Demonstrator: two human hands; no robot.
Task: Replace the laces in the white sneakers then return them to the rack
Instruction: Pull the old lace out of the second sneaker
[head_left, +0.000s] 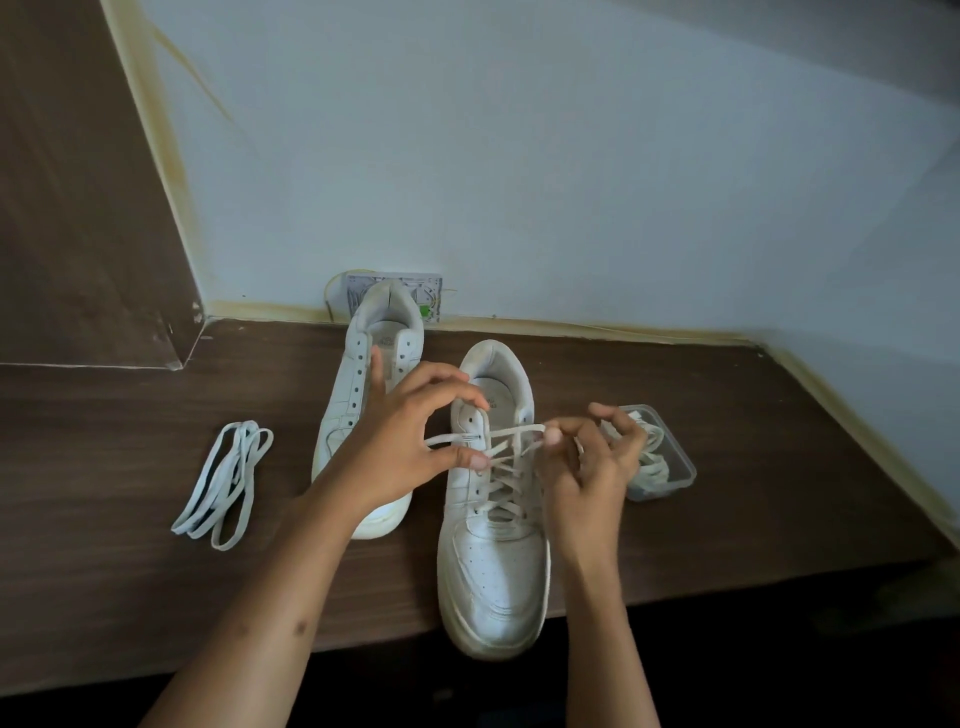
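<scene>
Lacing: right-hand white leather sneaker (493, 525) sits toe toward the near edge of the dark wood-grain tabletop (727, 467), toe slightly overhanging; cream flat lace (501, 475) criss-crossed through most eyelets, top eyelets free.
Left hand: left hand (415, 441) over the sneaker's left eyelet row, thumb and forefinger curled, pinching the lace end that sticks out leftward.
Right hand: right hand (592, 467) on the sneaker's right side, fingers curled, pinching the other lace end near the upper eyelets; that end stretches across the tongue.
Second shoe: unlaced white leather sneaker (369, 410) just left of and farther back than the first, heel near the wall, eyelets bare; left forearm crosses its toe.
Loose lace: bundle of pale flat shoelaces (226, 483) lying looped on the tabletop, well left of both shoes.
Container: small clear plastic tub (670, 467) on the right, just beyond the right hand, holding coiled cream laces; partly hidden by fingers.
Wall: pale blue wall (519, 156) behind, with a grey socket plate (431, 291) behind the far shoe's heel.
Left far: dark wooden panel (78, 208) rising from the tabletop.
</scene>
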